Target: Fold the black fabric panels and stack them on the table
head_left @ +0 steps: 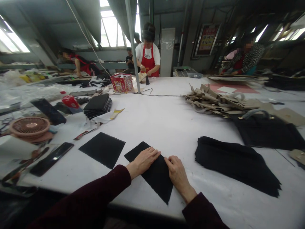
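Note:
A piece of black fabric (158, 173) lies slantwise on the white table in front of me, with a straight upper edge that looks folded. My left hand (145, 160) rests flat on that upper edge, fingers stretched out together. At the right end of the edge, my right hand (176, 171) has its thumb and curled fingers closed on the fabric; its fingertips are partly hidden. Left of my hands is a flat black square of fabric (102, 149), apart from the first piece. To the right lies a spread stack of black fabric pieces (234, 163).
Left on the white table (152, 124) are a phone (51, 158), a small fan (30, 126) and a folded black stack (98, 105). A black handbag (269, 130) and beige strips (214, 100) lie right. A red box (121, 83) stands by a pole (133, 47). Several people work farther back.

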Demonstrator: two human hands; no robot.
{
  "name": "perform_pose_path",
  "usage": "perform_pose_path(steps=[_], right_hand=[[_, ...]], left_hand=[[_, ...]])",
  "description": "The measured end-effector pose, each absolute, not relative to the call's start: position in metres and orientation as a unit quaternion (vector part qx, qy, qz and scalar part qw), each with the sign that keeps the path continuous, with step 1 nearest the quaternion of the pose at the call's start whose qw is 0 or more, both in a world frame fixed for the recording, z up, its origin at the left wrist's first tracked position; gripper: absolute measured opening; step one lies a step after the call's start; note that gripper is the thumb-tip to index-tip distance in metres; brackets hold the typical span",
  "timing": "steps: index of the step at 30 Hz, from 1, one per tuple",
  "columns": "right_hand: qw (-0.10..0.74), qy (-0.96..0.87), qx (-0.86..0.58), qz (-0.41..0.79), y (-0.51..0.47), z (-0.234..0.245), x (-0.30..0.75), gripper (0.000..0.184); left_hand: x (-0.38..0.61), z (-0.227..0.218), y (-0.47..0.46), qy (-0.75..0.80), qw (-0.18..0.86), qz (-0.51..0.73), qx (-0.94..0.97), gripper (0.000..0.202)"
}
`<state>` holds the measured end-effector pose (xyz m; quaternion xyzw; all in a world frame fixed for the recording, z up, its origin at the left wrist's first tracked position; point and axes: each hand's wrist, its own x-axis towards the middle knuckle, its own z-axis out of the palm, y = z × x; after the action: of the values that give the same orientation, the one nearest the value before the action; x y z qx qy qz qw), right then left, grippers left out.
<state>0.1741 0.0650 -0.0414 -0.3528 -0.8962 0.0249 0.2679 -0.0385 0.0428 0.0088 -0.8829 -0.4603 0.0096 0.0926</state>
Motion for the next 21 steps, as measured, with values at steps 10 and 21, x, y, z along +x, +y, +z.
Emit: perform_pose_path(steps=[10, 21], right_hand=[[0.246, -0.897, -0.365, 0.035, 0.06, -0.038, 0.191, 0.029], [0.234, -0.898, -0.372, 0.028, 0.055, -0.035, 0.202, 0.032]], left_hand=[[-0.026, 0.009, 0.042, -0.444, 0.08, 0.013, -0.893, 0.055], [-0.011, 0.01, 0.037, -0.446, 0.074, 0.038, -0.891, 0.062]])
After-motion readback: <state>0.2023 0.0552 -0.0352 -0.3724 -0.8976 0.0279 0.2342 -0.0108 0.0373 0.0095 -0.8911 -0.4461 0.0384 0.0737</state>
